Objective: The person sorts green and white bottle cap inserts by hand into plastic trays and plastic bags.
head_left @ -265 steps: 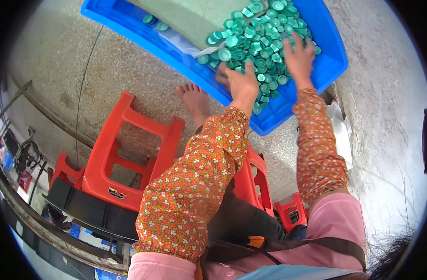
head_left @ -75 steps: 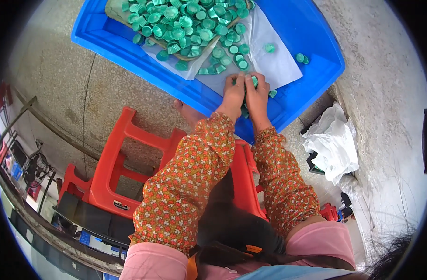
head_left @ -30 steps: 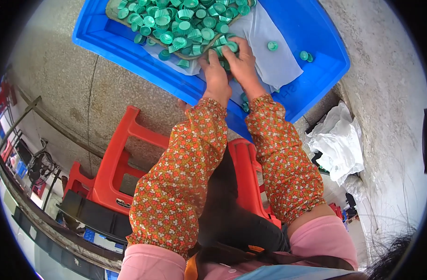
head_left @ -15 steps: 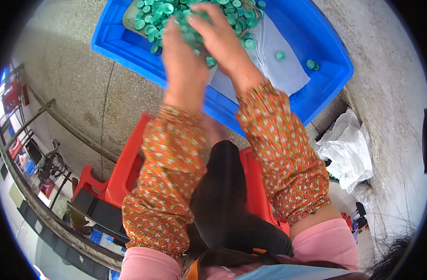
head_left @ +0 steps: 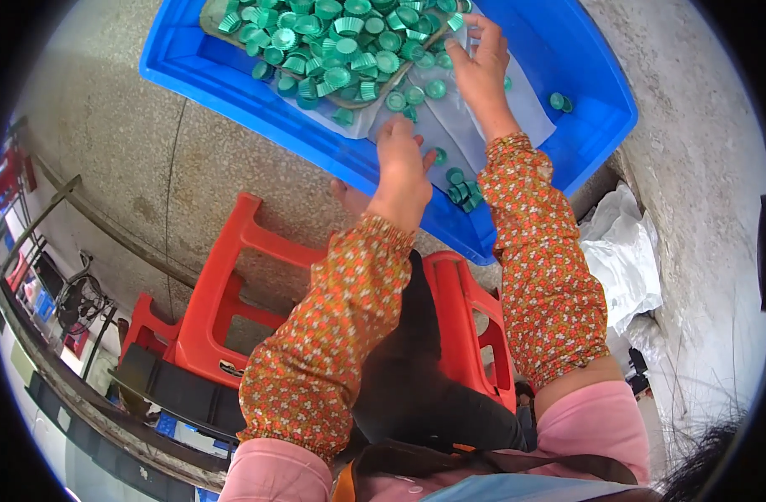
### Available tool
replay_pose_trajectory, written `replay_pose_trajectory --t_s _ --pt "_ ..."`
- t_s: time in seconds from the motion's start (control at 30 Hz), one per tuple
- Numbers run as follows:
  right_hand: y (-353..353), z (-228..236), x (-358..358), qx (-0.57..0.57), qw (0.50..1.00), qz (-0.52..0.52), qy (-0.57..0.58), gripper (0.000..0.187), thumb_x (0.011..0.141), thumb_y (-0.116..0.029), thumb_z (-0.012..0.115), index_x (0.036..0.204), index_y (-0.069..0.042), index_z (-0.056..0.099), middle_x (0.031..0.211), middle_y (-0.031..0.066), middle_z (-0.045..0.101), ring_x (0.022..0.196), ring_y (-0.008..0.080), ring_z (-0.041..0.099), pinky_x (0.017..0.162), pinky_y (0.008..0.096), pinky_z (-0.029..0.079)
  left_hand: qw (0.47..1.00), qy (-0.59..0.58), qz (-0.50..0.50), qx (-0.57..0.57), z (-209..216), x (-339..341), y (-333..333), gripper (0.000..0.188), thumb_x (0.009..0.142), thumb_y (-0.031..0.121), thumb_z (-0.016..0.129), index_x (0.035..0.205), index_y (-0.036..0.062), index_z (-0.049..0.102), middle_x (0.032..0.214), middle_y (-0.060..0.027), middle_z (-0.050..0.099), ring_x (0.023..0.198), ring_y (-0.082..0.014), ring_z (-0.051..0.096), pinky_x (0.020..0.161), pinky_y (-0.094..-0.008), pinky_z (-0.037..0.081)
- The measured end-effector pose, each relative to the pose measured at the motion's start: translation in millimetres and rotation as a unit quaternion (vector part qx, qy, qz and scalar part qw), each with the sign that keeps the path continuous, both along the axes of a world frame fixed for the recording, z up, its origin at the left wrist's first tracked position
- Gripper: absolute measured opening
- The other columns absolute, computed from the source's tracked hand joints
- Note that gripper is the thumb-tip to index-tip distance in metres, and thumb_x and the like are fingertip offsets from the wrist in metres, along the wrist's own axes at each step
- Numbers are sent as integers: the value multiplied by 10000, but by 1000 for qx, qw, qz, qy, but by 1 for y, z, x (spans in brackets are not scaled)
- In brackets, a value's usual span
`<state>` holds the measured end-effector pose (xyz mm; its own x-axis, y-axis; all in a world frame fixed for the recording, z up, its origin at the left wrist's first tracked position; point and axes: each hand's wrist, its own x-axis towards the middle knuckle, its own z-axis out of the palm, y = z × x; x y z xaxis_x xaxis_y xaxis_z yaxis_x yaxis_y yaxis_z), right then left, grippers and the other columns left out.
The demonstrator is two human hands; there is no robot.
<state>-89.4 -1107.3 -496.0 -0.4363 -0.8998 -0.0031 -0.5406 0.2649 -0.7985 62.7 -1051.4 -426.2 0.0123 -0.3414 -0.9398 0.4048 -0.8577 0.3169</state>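
Small green ridged caps (head_left: 337,77) lie heaped on a flat greyish-green piece (head_left: 211,17) in a blue plastic tub (head_left: 316,142). My left hand (head_left: 402,171) is over the tub's near side, fingers loosely bent and slightly apart beside a few loose caps; nothing shows in it. To the right, my right hand (head_left: 483,77) hovers at the heap's edge, thumb and forefinger spread. One cap (head_left: 456,22) is close to its fingertips; whether they touch it I cannot tell. Scattered caps lie on a white sheet (head_left: 517,109), with a small cluster (head_left: 465,191) in the near corner.
Red plastic stools (head_left: 207,293) stand below the tub, around my legs. A crumpled white plastic bag (head_left: 625,259) lies at the right by the wall. On the left run a rusty metal rail (head_left: 98,402) and a black tray (head_left: 178,385); a fan (head_left: 81,301) is beyond.
Both hands were together over the heap, with blurred green caps between them. They have parted: the left came nearer and right, the right moved right. Several caps now lie in the tub's near corner.
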Motion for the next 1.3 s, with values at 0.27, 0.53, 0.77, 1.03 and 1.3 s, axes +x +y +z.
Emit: replay_pose_trajectory --t_s 0.27,0.53,0.77,1.03,1.3 --pt "15 -27 34 52 995 -60 68 491 882 -286 673 1314 -136 496 1248 164 588 1217 345 493 1003 517 340 996 -79 4 -42 -30 -22 -17 601 1036 346 513 1543 210 219 1509 -79 377 1236 -294 468 906 -518 489" --pt "52 -12 76 94 995 3 27 202 901 -280 664 1063 -160 678 1022 94 686 1029 337 609 884 498 424 985 121 10 -121 -78 6 -12 531 1039 435 463 1488 161 385 1416 -88 486 1225 -285 526 910 -436 510" --pt "50 66 64 17 991 -37 -126 194 878 -198 709 1056 -127 675 997 109 694 969 334 637 847 475 487 974 163 46 -152 -12 -4 -16 383 1022 377 531 1333 155 541 1235 -45 581 1104 -202 578 820 -385 525" --pt "-77 102 106 -146 950 4 -277 396 918 -253 690 1258 -65 618 1033 140 695 947 310 654 848 439 510 968 93 75 -219 90 64 -143 579 1047 397 504 1522 115 332 1518 -162 377 1394 -363 401 1073 -619 431" --pt "-4 57 59 86 880 -229 -407 245 927 -133 627 1146 -22 621 970 74 645 902 181 633 756 328 542 934 -130 -125 -308 66 112 -56 552 1042 244 532 1538 101 336 1627 -171 235 1421 -438 367 1102 -560 401"
